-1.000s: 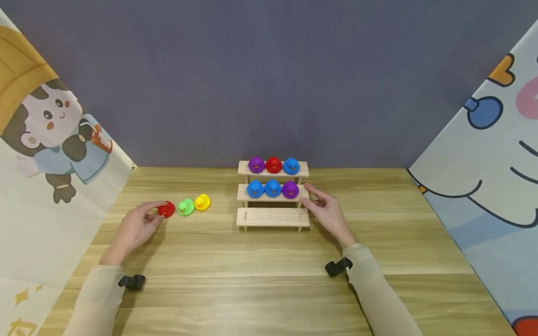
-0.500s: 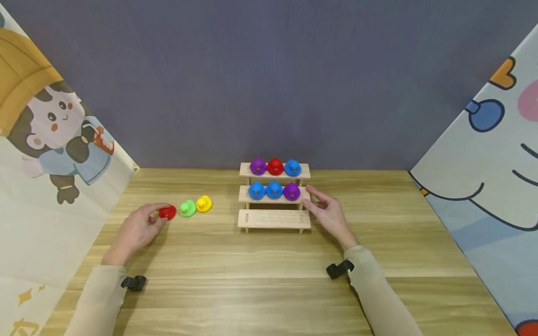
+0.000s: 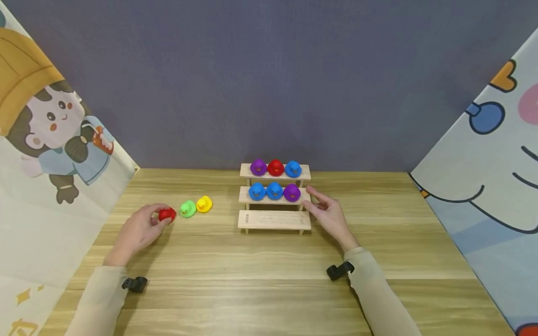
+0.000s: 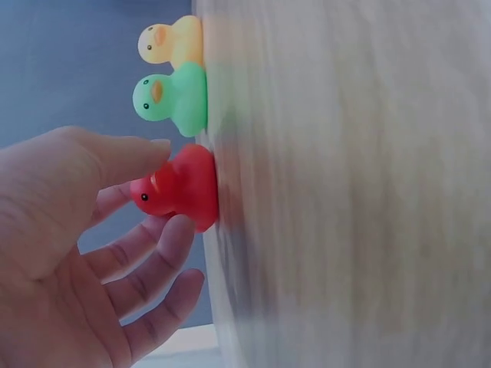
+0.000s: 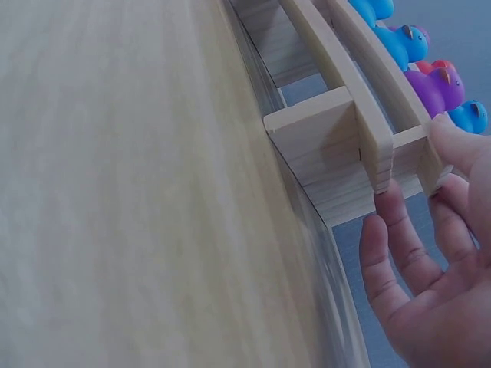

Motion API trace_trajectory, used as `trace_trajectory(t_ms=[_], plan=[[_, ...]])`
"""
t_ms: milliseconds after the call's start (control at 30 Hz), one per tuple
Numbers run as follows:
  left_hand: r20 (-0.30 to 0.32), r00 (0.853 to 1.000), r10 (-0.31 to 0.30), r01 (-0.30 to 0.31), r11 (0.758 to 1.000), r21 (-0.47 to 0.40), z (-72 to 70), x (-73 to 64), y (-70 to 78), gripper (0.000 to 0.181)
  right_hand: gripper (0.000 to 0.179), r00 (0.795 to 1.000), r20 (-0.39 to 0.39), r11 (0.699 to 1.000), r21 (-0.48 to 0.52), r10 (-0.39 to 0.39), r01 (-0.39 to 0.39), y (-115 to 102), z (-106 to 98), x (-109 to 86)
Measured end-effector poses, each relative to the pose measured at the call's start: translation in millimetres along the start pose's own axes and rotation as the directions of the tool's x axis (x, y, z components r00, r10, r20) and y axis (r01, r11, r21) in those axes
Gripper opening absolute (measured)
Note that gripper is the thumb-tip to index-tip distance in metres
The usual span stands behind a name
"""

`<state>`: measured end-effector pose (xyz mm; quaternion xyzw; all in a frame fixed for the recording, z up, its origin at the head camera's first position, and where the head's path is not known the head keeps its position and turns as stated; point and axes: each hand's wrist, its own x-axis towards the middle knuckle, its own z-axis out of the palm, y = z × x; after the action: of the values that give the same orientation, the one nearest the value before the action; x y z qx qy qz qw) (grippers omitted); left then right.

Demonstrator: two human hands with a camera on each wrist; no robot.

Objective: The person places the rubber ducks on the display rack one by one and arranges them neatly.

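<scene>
On the left of the table, my left hand (image 3: 140, 227) has its thumb and fingers around a red rubber duck (image 4: 188, 188), which sits on the wood. Just right of it stand a green duck (image 3: 188, 209) and a yellow duck (image 3: 204, 204). My right hand (image 3: 329, 214) holds the right end of the middle step of a three-step wooden stand (image 3: 274, 220), thumb on one side of the board and a finger on the other. Two blue ducks and a purple duck (image 3: 292, 192) line that step. Purple, red (image 3: 276, 168) and blue ducks fill the top step.
The lowest step of the stand bears no duck. Behind the wooden table (image 3: 235, 280) rises a grey-blue wall (image 3: 269, 84). Printed cartoon panels (image 3: 75, 135) flank the table on the left and right. Each wrist wears a small black camera (image 3: 134, 284).
My left thumb and fingers have closed in around the red duck, which has tilted or turned slightly. The right hand stays at the stand, and the other ducks keep their places.
</scene>
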<state>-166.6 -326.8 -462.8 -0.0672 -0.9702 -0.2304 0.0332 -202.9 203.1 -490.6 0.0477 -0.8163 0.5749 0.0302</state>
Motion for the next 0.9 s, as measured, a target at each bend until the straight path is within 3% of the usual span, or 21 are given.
trace_trajectory(t_ms=[367,900], plan=[[0.067,0.998,-0.004,0.006,1.000,-0.024,-6.2,-4.8,-0.5,0.048,0.057,1.000,-0.003,1.000,0.020,0.005,-0.004,0.5,0.1,-0.6],[0.001,1.000,-0.014,0.014,1.000,-0.007,-7.3,-10.7,6.5,0.045,0.057,1.000,-0.002,1.000,0.006,0.004,-0.004,-0.8,-0.3,-0.7]])
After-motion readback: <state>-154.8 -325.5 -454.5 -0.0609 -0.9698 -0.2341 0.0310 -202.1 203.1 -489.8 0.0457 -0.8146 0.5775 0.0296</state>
